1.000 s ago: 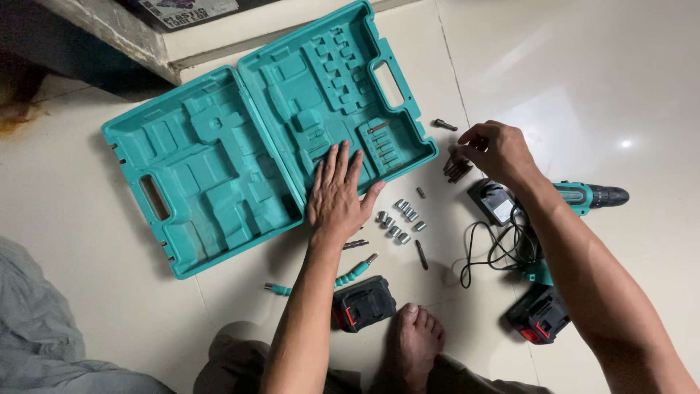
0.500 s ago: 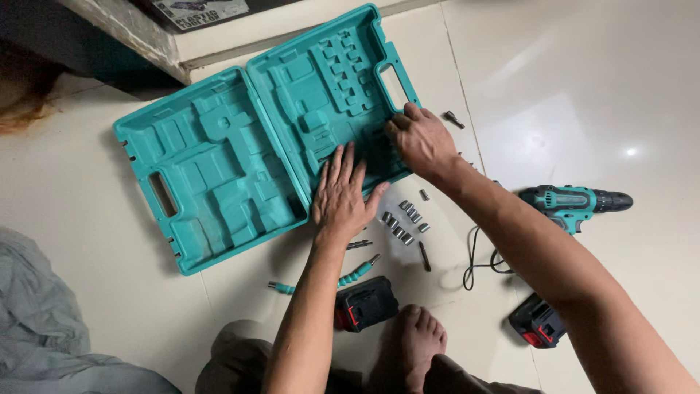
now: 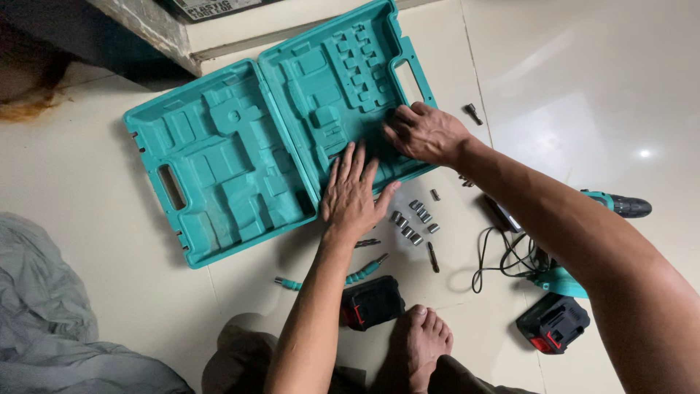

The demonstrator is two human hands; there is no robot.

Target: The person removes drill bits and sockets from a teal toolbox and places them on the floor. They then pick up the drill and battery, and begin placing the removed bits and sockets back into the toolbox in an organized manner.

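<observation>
The open teal tool case (image 3: 240,157) lies flat on the tiled floor (image 3: 87,190), its hinge running up toward the dark step at the top edge. The left hand (image 3: 355,197) rests palm down with fingers spread on the case's near right corner, holding nothing. The right hand (image 3: 426,133) is curled over the small slots along the case's right edge; its fingertips press into the moulding, and I cannot tell whether they pinch a bit or are bare.

Several risks stand out. If the right hand pushes a piece into a slot at an angle, it could spring out and roll away across the smooth tile. The silver sockets (image 3: 413,221) lie loose just beside the left wrist, so a sliding forearm could scatter them. The black cable (image 3: 503,255) is tangled near the drill (image 3: 620,206), under the right forearm, and could snag. The battery pack (image 3: 372,301) sits close by the bare foot (image 3: 424,343), easily kicked.
</observation>
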